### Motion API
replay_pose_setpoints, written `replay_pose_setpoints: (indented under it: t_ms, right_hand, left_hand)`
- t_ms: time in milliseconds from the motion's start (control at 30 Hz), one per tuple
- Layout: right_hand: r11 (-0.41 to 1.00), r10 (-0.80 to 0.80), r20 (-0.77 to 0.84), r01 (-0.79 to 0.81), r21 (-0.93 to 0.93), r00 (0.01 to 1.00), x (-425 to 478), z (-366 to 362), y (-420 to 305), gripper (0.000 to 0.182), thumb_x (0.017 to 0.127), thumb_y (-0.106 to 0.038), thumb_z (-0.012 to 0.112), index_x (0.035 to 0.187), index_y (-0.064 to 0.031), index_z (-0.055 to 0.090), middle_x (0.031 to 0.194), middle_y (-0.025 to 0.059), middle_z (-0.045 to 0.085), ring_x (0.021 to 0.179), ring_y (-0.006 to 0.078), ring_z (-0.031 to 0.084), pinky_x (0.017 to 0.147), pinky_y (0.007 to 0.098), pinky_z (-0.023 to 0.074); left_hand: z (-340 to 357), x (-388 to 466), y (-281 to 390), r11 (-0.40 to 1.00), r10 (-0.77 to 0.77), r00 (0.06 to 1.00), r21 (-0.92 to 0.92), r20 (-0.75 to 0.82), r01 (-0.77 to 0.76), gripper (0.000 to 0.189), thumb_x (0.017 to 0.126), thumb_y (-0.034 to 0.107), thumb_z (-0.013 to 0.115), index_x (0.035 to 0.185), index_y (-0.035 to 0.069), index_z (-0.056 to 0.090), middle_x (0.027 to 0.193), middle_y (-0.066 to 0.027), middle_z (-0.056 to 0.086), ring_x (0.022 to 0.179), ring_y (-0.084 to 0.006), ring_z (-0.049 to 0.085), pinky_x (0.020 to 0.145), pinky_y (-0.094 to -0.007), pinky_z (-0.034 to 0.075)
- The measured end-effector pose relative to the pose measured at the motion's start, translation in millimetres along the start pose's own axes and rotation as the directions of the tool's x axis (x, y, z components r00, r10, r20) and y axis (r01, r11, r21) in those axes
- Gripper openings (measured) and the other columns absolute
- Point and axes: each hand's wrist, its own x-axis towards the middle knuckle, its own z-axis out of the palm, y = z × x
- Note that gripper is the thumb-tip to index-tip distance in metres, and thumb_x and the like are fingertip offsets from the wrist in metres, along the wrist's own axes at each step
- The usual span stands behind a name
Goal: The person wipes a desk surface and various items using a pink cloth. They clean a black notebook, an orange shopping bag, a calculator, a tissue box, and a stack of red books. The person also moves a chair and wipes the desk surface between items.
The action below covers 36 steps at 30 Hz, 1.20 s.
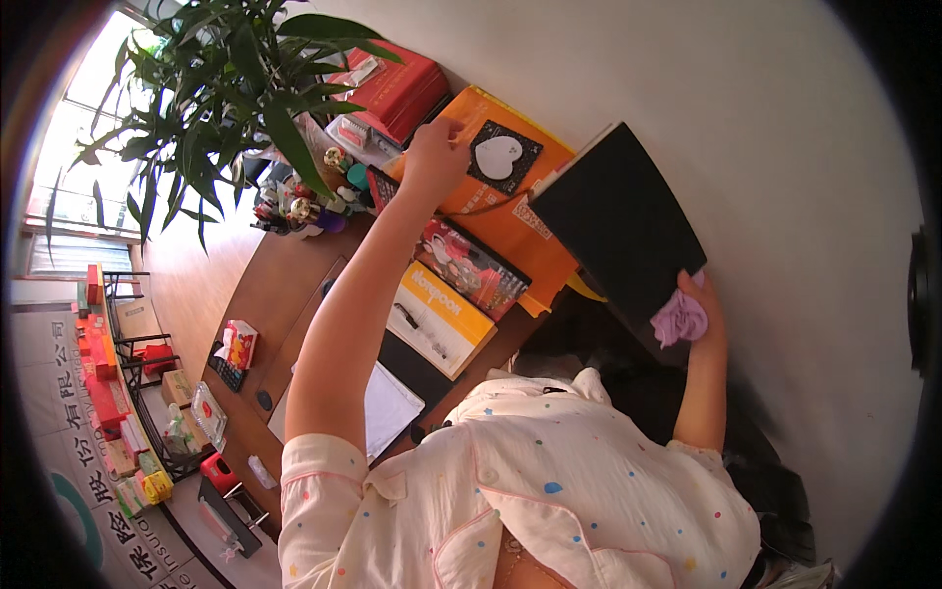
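My right hand (703,305), at the right, grips a large black folder (614,221) by its near end. A crumpled light-purple cloth (681,318) is bunched in the same hand. The folder is raised near the wall, with pale page edges along its far side. Across the desk my left hand (439,158) rests at an orange paper bag or folder (486,193), fingers bent; whether they pinch it is hidden. On the orange surface lies a black patterned square (508,173) with a white heart-shaped piece (499,157) on it.
Nearer me on the wooden desk (294,272) are a red-and-black illustrated booklet (471,265) and a yellow-topped notebook (441,320). Red boxes (401,85), a leafy plant (243,96) and crowded small bottles (324,206) stand beyond. A wall (795,243) borders the right.
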Motion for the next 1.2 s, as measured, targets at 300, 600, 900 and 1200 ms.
replay_pose_setpoints:
  t_ms: [300,600,900,1200]
  right_hand:
    - [0.971,-0.108,-0.068,0.090,-0.223,0.992,-24,-20,-6,0.067,0.082,-0.020,0.083,0.138,0.0002,0.052,0.122,0.0109,0.064,0.108,0.0209,0.063,0.094,0.0345,0.0495]
    - [0.559,-0.718,-0.104,0.481,-0.675,0.688,-49,51,-54,0.041,0.089,-0.017,0.079,0.120,0.0025,0.060,0.102,0.0084,0.068,0.085,0.0145,0.065,0.073,0.0293,0.0525]
    - [0.510,-0.529,0.070,0.383,-0.770,0.846,24,141,-40,0.038,0.088,-0.033,0.079,0.096,0.0023,0.068,0.086,0.0134,0.070,0.077,0.0199,0.069,0.070,0.0324,0.0532]
    - [0.797,0.030,0.233,0.117,-0.593,0.972,126,164,3,0.054,0.088,-0.044,0.077,0.112,0.0001,0.058,0.093,0.0100,0.063,0.073,0.0166,0.065,0.068,0.0316,0.0542]
  left_hand:
    - [44,28,11,0.874,-0.129,0.991,0.475,0.032,0.098,0.073,0.062,0.053,0.091,0.106,0.003,0.064,0.103,-0.0178,0.068,0.098,-0.0335,0.066,0.086,-0.0420,0.053]
    - [-4,21,3,0.982,-0.153,0.974,-0.133,-0.170,0.131,0.042,0.074,0.034,0.088,0.077,0.001,0.062,0.077,-0.0071,0.061,0.073,-0.0179,0.056,0.068,-0.0334,0.047]
    - [-106,-26,19,0.988,0.015,0.825,-0.121,-0.565,-0.100,0.035,0.083,0.023,0.083,0.099,0.000,0.062,0.082,-0.0043,0.063,0.073,-0.0129,0.059,0.068,-0.0285,0.049]
    - [-79,-46,6,0.783,-0.193,0.945,-0.622,-0.263,-0.013,0.032,0.084,0.015,0.083,0.102,-0.002,0.063,0.087,-0.0036,0.067,0.078,-0.0092,0.062,0.070,-0.0228,0.049]
